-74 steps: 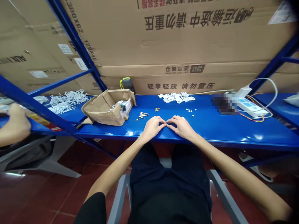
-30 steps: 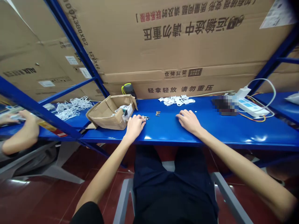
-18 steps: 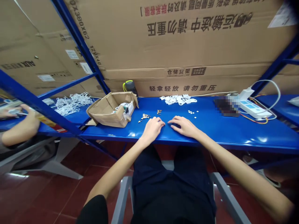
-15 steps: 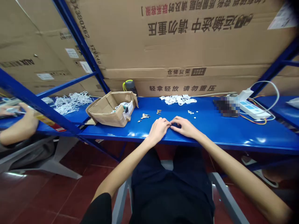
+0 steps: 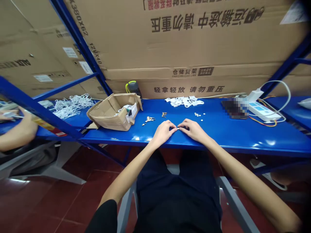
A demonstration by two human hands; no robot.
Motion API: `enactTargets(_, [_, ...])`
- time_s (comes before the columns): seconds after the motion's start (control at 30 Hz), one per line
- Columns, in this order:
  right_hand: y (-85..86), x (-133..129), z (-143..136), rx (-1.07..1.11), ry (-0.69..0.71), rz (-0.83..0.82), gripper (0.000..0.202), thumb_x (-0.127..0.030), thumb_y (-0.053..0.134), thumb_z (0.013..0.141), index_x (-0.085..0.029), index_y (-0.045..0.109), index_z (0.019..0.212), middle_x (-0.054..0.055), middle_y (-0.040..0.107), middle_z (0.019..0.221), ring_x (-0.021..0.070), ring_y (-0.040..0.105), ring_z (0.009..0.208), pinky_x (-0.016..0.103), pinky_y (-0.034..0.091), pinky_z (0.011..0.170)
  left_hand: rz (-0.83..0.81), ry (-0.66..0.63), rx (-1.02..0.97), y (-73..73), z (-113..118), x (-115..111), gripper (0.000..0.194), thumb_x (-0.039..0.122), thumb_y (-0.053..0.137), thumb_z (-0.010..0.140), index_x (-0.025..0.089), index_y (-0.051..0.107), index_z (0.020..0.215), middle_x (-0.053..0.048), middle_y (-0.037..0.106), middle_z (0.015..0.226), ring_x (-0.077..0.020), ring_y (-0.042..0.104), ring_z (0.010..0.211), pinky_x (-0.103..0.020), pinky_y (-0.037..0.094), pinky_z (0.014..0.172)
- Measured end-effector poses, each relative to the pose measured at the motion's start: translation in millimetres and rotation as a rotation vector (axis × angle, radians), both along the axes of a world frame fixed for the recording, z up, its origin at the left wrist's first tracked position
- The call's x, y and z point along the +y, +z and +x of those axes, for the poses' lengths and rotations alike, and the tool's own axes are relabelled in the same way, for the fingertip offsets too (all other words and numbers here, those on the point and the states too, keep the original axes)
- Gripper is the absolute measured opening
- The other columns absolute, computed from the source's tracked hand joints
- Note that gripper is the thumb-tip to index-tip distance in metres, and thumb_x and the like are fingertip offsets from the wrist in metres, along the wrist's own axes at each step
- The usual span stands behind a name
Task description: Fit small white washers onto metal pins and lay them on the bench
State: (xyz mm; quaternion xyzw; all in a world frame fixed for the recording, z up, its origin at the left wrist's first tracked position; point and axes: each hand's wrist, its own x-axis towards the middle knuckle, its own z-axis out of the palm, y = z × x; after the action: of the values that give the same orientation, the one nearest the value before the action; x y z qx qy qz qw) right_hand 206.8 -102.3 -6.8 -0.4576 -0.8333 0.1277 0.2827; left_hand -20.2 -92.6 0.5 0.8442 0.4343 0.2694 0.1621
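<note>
Since the small white piece allows only a fingertip grip, the left hand and right hand apparently pinch it between their fingers over the desk, white discs and brass-coloured parts lying within reach.

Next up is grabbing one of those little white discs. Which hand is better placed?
Right, I'd say: the right hand is nearer the small white discs; the left hand is farther off. Both seem to pinch a tiny white piece, so the right would need freeing.
</note>
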Motion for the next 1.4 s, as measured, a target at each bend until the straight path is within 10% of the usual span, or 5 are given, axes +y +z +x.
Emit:
enactTargets(0.63, [0.0,3.0,6.9,0.056,-0.02,-0.016,0.02,-0.03,0.062,0.098,-0.022,0.081,0.101,0.006,0.07,0.093,0.0202,0.064,0.078,0.033,0.051,0.078,0.107,-0.085,0.1,6.3,-6.9,8.2,0.007,0.025,0.07,0.097,0.021,0.076,0.095,-0.003,0.075,0.106,-0.0227,0.067,0.105,-0.035,0.052,0.097])
enactTargets(0.9, [-10.7,36.9,50.8,-0.171,-0.285,0.143,0.029,-0.027,0.054,0.102,-0.016,0.08,0.102,0.015,0.074,0.101,0.0317,0.067,0.101,0.042,0.051,0.093,0.125,0.119,0.192,15.0,-54.3,35.1,0.014,0.027,0.067,0.1,0.023,0.08,0.098,-0.005,0.075,0.105,-0.0245,0.065,0.103,-0.036,0.051,0.092])
enactTargets(1.4, [-19.1,59.1,68.7,-0.223,-0.407,0.283,0.037,-0.017,0.047,0.1,-0.011,0.077,0.12,0.02,0.071,0.109,0.0344,0.062,0.108,0.046,0.052,0.097,0.237,0.273,0.263,22.6,-66.7,55.1,0.021,0.021,0.06,0.103,0.019,0.076,0.116,-0.009,0.076,0.11,-0.0268,0.067,0.107,-0.038,0.052,0.095])
